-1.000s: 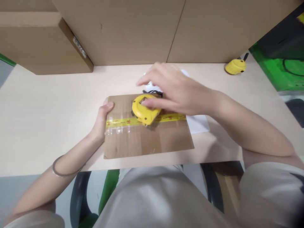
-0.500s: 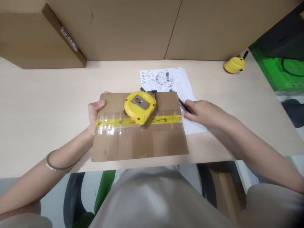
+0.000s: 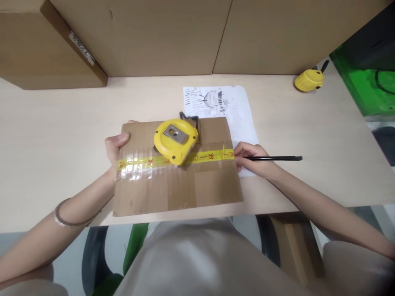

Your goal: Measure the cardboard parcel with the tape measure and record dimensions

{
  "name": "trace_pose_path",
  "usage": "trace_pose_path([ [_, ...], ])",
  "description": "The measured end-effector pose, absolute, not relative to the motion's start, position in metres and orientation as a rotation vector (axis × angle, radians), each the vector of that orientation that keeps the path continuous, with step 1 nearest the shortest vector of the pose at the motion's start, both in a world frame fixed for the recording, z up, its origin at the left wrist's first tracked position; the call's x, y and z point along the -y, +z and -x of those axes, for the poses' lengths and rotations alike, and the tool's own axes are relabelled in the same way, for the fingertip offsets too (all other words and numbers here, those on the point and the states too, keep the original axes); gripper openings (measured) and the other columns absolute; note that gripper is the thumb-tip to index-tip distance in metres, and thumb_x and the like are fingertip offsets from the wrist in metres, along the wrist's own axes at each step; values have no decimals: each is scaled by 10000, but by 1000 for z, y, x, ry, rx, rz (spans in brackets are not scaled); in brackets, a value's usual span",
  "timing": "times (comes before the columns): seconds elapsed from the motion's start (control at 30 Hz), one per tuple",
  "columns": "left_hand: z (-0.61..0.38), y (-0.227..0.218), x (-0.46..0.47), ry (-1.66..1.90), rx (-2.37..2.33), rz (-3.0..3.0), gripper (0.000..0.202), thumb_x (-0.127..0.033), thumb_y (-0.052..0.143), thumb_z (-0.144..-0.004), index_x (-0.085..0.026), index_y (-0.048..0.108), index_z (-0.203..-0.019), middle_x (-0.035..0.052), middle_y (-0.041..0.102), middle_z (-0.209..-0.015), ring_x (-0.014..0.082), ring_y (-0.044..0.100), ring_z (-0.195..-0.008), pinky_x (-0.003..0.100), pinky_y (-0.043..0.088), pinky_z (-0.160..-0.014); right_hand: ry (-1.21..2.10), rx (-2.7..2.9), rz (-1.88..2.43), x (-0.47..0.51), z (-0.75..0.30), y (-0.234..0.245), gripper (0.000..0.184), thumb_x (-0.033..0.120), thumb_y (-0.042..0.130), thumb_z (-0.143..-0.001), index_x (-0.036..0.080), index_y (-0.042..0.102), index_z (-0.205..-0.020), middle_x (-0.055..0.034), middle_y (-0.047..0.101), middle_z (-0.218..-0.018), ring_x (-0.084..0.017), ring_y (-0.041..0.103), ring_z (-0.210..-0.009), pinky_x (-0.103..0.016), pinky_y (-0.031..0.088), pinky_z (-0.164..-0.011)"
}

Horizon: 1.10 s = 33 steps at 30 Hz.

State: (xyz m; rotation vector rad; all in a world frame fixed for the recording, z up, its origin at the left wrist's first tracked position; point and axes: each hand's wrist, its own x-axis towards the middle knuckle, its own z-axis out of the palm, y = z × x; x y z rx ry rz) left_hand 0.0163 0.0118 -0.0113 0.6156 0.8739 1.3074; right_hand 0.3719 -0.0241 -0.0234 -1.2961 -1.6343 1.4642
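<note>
My left hand (image 3: 116, 147) grips the left edge of a taped cardboard box (image 3: 212, 185), thumb on its top face and the other fingers mostly hidden. A yellow tape measure (image 3: 174, 142) with a metal clip lies on the box, its black strap (image 3: 189, 118) at the far edge. My right hand (image 3: 251, 158) is closed around a black pen (image 3: 277, 158), which sticks out to the right. The right fingertips meet the box's right edge; whether they grip it too I cannot tell. A paper with pen marks (image 3: 216, 100) lies partly under the box.
Tall cardboard boxes (image 3: 148, 41) line the back of the table (image 3: 55, 164). A second yellow tape measure (image 3: 308, 80) sits at the back right. Beyond the table's right edge are green and dark items (image 3: 354, 82). An open carton (image 3: 296, 246) stands below the front edge.
My right hand has moved in against the box's right edge, and the pen has swung from pointing up-left to pointing right. The box and my left hand have shifted slightly left.
</note>
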Motion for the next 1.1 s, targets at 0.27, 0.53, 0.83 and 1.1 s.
trace_pose_path([
  [0.27,-10,-16,-19,1229,-839,-707,323,-464,688,-662,-184,645,-818,81,636,-766,286,664,-757,415,590,-625,1330,1729,1340,19,-369,-18,409,353,901,-669,190,536,-583,23,540,-563,-75,419,-501,-234,323,-472],
  [0.53,-9,-17,-18,1246,-908,-644,308,-447,698,-640,-209,620,-819,75,599,-732,384,702,-957,501,632,-758,1308,1828,1316,16,-372,-23,422,368,869,-724,184,528,-555,15,518,-561,-87,409,-534,-253,310,-499],
  [0.83,-11,-13,-16,1234,-911,-666,278,-434,668,-681,-202,637,-830,85,639,-787,379,703,-972,499,629,-772,1298,1862,1313,16,-370,-22,387,335,807,-751,189,505,-556,14,503,-558,-91,402,-534,-253,304,-500],
  [1.1,-7,-16,-16,1224,-896,-650,304,-424,693,-664,-187,620,-841,78,605,-751,389,701,-982,505,624,-795,1219,1887,1301,15,-371,-23,413,312,798,-763,195,466,-546,23,457,-538,-90,377,-524,-258,288,-503],
])
